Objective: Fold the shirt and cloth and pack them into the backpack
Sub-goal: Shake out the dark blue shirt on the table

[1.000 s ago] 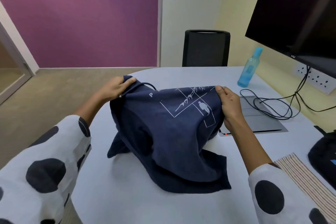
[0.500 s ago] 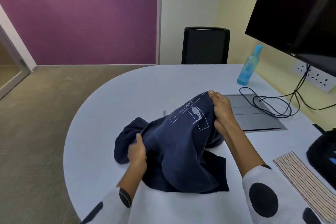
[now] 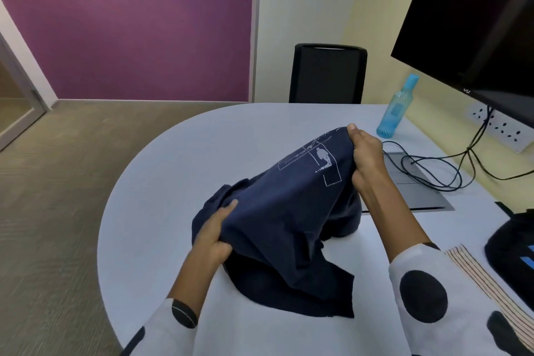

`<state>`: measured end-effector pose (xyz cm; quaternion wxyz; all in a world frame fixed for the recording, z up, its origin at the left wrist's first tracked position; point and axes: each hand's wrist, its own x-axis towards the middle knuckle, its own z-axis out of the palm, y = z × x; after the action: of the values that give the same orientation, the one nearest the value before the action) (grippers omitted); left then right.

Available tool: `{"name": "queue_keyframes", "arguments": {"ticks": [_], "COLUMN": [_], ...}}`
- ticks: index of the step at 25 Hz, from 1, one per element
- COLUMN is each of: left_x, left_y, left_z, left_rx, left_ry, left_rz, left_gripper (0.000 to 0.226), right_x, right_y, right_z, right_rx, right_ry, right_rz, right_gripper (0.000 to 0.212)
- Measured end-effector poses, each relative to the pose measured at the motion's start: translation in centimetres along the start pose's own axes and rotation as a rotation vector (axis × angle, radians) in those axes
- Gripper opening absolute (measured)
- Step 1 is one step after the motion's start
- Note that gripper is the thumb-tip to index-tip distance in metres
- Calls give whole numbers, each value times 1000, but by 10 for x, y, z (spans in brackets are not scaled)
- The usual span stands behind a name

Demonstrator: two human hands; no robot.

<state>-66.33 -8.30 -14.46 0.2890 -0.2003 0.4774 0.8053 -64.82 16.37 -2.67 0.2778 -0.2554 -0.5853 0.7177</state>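
Since a moment ago the left hand (image 3: 213,233) has regripped the navy shirt (image 3: 289,211) low, the right hand (image 3: 365,153) pinching its printed edge high; both fingers' holds should draw apart to flatten it

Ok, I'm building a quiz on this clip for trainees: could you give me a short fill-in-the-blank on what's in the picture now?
1. Both hands grip the navy ____.
2. The right hand holds it up beside the white ____ on the fabric.
3. The bottle near the monitor is ____ in colour.
4. The striped cloth lies beside the person's ____ sleeve.

Missing words: shirt; print; blue; right. The left hand grips lower down.
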Motion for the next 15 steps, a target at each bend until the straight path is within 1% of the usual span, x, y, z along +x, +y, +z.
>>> {"name": "queue_keyframes", "arguments": {"ticks": [2,3,5,6,7,8,9,10,11,12,13,14,15], "left_x": [-2,-4,-9,-13,-13,-14,-13,-13,-14,-16,-18,-21,-25], "left_y": [19,25,32,35,37,39,40,41,42,41,41,42,44], "left_z": [5,7,12,15,18,22,27,33,40,47,55,61,67], "left_rx": [-8,-55,-156,-182,-190,-171,-128,-74,-20,28,72,130,190], "left_ry": [42,13,-140,-229,-299,-359,-397,-420,-437,-452,-465,-471,-462], "left_rz": [125,178,233,246,255,267,285,315,350,378,401,433,473], "left_gripper": [12,8,12,17,24,30,37,42,47,52,56,57,56], "right_x": [4,7,11,13,12,9,1,-11,-28,-47,-62,-73,-78], "right_y": [2,6,15,21,27,32,36,42,47,55,67,80,97], "right_z": [0,-3,-10,-14,-18,-20,-21,-19,-14,-8,-3,1,3], "right_rx": [0,-4,-73,-186,-375,-563,-662,-663,-601,-563,-593,-687,-797], "right_ry": [31,32,-12,-30,-26,21,83,84,-13,-174,-331,-439,-487], "right_rz": [14,31,83,86,45,-41,-161,-261,-312,-320,-309,-305,-303], "right_gripper": [28,27,19,11,16,28,34,32,29,31,39,48,55]}}
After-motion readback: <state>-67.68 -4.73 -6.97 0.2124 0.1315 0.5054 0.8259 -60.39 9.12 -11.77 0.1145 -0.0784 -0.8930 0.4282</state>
